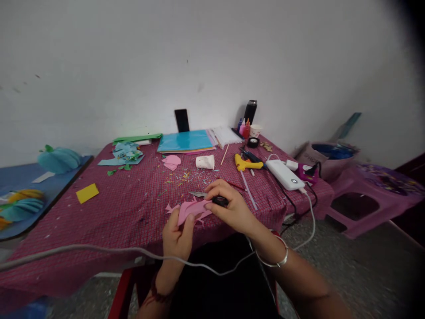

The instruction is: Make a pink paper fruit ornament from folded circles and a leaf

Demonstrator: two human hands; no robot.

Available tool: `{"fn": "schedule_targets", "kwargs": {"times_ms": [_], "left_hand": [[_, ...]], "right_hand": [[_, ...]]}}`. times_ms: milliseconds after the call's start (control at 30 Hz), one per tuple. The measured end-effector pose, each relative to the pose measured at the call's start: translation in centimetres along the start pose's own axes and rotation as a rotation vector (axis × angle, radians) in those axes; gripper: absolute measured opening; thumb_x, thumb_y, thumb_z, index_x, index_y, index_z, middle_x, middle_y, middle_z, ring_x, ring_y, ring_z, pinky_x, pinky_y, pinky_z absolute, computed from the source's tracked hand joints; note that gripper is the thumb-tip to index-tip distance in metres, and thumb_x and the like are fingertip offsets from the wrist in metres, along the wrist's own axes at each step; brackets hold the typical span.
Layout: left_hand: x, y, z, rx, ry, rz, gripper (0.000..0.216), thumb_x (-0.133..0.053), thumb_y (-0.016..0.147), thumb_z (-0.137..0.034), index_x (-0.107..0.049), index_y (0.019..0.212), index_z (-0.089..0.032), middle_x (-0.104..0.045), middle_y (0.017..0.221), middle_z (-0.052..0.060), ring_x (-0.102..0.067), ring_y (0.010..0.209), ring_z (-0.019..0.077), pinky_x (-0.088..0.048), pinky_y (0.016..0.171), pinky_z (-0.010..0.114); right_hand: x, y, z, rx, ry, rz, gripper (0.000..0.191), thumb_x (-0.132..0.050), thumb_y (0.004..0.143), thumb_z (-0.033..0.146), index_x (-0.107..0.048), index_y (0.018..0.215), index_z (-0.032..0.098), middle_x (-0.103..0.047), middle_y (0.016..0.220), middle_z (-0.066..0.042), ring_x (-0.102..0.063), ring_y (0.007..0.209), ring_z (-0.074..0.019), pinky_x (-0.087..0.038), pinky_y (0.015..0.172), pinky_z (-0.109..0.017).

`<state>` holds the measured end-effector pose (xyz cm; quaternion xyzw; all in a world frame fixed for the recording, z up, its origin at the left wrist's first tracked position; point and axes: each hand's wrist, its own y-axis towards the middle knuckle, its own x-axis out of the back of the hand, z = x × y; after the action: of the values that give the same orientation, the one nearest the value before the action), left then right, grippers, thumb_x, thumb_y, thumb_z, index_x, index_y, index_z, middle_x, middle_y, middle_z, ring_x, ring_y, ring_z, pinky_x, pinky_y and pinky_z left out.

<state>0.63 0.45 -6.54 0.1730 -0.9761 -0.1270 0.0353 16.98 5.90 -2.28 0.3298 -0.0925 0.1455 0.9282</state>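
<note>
My left hand [177, 237] pinches a piece of pink paper [191, 209] with jagged cut edges, held over the near edge of the table. My right hand [229, 208] is closed round black-handled scissors [212, 198], whose grey blades point left just above the pink paper. Both hands work close together, almost touching. Small paper scraps [181, 177] lie scattered on the cloth just beyond them.
The table [126, 208] has a maroon checked cloth. On it lie a tipped paper cup [205, 161], a yellow glue gun [247, 164], a white power bank [284, 174], coloured paper sheets [184, 141], a yellow square [87, 193]. A pink stool [358, 199] stands at the right.
</note>
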Motion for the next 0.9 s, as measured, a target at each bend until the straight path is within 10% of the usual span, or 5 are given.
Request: {"fn": "schedule_targets", "kwargs": {"times_ms": [267,500,700,900], "left_hand": [[-0.3,0.0,0.1,0.074,-0.17,0.007,0.022,-0.073,0.073,-0.033,-0.071,0.09,-0.019,-0.071,0.086,0.003,-0.063,0.082,0.018,-0.048,0.08,0.027],[-1.5,0.8,-0.7,0.311,-0.591,-0.024,0.037,-0.056,0.08,-0.054,-0.064,0.09,-0.018,-0.071,0.096,0.008,-0.066,0.098,0.0243,-0.055,0.085,0.042],[-2.0,0.5,-1.8,0.39,-0.713,0.021,0.026,-0.07,0.061,-0.026,-0.066,0.085,-0.017,-0.072,0.099,0.008,-0.064,0.103,0.0234,-0.053,0.09,0.035],[-1.3,0.8,-0.6,0.393,-0.578,0.028,0.022,-0.073,0.067,-0.029,-0.066,0.08,-0.013,-0.073,0.079,0.007,-0.069,0.068,0.0189,-0.059,0.061,0.031]], "right_hand": [[-0.2,0.2,-0.2,-0.119,0.05,0.008,0.008,-0.067,0.077,0.016,-0.062,0.072,0.02,-0.058,0.073,0.001,-0.054,0.073,-0.0149,-0.041,0.07,-0.029],[0.5,0.8,-0.7,-0.408,0.602,-0.211,0.018,-0.069,0.074,0.037,-0.059,0.071,0.022,-0.061,0.081,0.0,-0.055,0.072,-0.015,-0.044,0.073,-0.031],[-2.0,-0.1,-1.4,-0.468,0.481,-0.024,0.023,-0.073,0.069,0.036,-0.056,0.068,0.02,-0.056,0.071,0.002,-0.049,0.063,-0.0119,-0.039,0.061,-0.025],[-2.2,0.1,-2.3,-0.445,0.337,-0.053,0.016,-0.066,0.074,0.029,-0.055,0.07,0.019,-0.05,0.065,0.004,-0.041,0.057,-0.0103,-0.032,0.055,-0.024]]}}
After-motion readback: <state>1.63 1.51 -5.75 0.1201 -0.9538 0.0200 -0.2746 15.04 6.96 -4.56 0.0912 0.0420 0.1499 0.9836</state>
